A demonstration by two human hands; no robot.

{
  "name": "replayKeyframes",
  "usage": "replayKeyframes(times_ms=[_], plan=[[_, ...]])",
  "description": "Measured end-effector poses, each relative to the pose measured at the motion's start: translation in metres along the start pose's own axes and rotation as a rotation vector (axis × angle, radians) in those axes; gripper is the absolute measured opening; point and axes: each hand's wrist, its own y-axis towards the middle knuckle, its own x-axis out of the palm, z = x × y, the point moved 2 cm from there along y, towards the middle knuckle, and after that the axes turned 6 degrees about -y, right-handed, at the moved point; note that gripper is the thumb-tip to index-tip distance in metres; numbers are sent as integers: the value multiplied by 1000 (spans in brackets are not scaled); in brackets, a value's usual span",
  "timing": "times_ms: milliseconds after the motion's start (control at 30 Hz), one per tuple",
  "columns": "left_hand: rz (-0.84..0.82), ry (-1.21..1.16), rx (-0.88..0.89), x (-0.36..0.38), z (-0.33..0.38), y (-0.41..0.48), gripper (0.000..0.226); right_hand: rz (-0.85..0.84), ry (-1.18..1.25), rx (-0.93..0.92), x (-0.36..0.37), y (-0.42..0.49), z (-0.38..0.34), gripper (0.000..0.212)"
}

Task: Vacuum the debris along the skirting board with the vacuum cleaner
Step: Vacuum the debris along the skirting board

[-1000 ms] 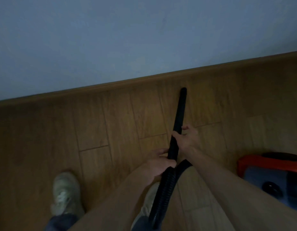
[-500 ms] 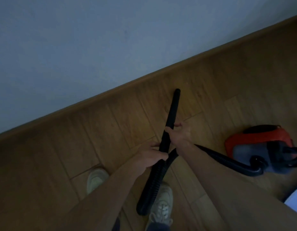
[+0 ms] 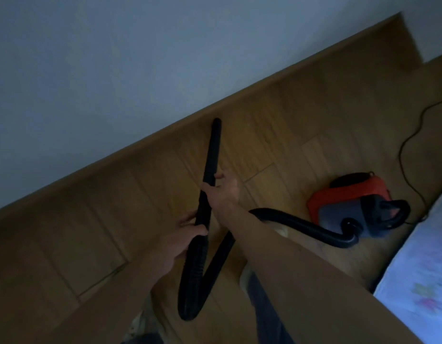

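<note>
We hold the wand (image 3: 212, 155) in both hands. Our left hand (image 3: 184, 235) is curled round its lower end, where the ribbed hose (image 3: 195, 274) joins, and our right hand (image 3: 223, 192) grips it higher up between thumb and fingers. Its tip sits at the foot of the skirting (image 3: 140, 146); we cannot tell if it touches. We judge the wand to be stiff, light plastic that steers best from this two-point hold, with the upper hand aiming and the lower one taking the pull of the hose. The hose is springy and loops down to the vacuum (image 3: 349, 194) on the floor (image 3: 277, 135) to our right, so it may tug sideways. In this dim light we see no debris.
</note>
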Motion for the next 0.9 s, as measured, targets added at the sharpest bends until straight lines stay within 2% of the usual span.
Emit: replayKeyframes(times_ms=[167,467,567,733,900], plan=[[-11,-11,67,25,28,17,47,-20,69,46,-27,33,-9,36],[-36,-1,119,102,44,55,39,152,206,161,-98,80,21,29],[-40,4,120,117,39,57,44,198,235,173,-110,77,31,24],[-15,31,76,96,24,36,47,139,247,234,-92,49,42,22],[46,-36,14,51,14,8,49,88,174,161,-50,24,35,23]])
